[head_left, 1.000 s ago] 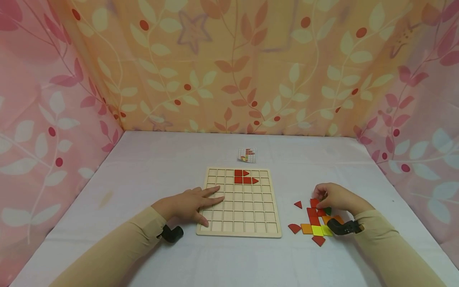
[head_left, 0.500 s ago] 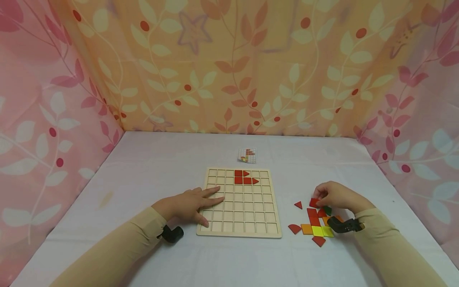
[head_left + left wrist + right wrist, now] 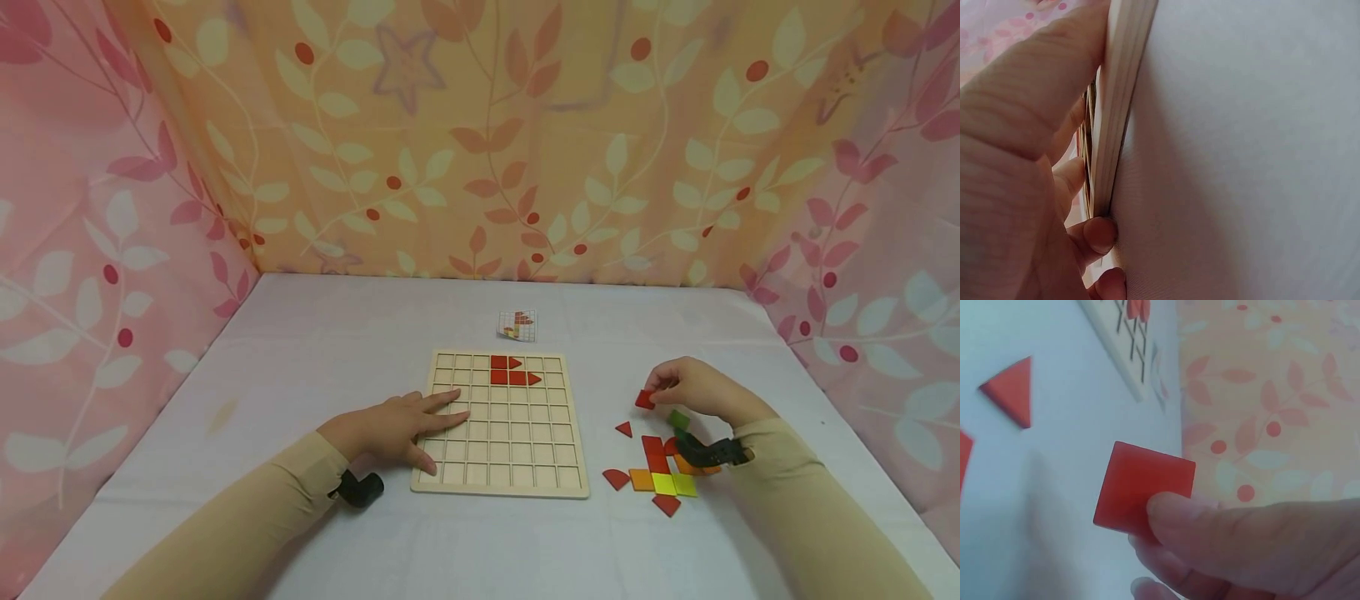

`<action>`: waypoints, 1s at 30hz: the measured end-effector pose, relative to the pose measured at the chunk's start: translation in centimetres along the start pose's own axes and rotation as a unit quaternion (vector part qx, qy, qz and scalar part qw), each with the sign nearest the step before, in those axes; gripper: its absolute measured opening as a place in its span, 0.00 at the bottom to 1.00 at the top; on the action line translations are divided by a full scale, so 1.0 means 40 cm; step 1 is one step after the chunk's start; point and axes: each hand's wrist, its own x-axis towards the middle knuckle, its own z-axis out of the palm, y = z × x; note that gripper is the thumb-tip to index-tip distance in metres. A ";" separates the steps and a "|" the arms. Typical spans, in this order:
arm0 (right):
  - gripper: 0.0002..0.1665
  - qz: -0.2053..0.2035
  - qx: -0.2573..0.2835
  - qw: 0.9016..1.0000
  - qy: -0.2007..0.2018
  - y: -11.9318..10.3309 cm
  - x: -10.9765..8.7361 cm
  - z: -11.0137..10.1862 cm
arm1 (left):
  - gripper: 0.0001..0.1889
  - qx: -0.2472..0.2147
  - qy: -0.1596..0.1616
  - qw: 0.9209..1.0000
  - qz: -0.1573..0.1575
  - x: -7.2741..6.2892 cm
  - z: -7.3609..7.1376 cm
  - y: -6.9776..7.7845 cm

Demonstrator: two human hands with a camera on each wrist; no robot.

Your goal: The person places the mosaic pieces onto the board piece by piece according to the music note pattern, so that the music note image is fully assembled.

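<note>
Only the head view shows the left grip spread on the board; right grip pinches 1 red square

The left arm, in a tan sleeve, slants in from the lower left to a low-lying left hand, whose thumb stands apart from two long, outstretched, spread fingers, while the left wrist view shows two more fingertips close together below the thumb. The right arm, sleeved alike, slants in from the lower right, bent inward toward the person's middle, and the right hand holds a pinch, its thumb laid forward above fingers curled beneath it.
</note>
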 end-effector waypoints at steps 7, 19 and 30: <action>0.05 -0.019 -0.011 1.000 0.021 -0.048 0.033 -0.005 | 0.46 -0.004 0.001 1.000 0.000 0.000 0.000 0.001; 0.03 -0.051 -0.008 0.998 0.033 -0.141 0.100 0.026 | 0.46 -0.003 0.002 1.000 0.000 0.003 0.000 0.001; 0.03 -0.076 0.026 0.997 0.017 -0.232 0.175 0.107 | 0.46 -0.004 -0.004 1.000 0.000 -0.005 -0.010 0.010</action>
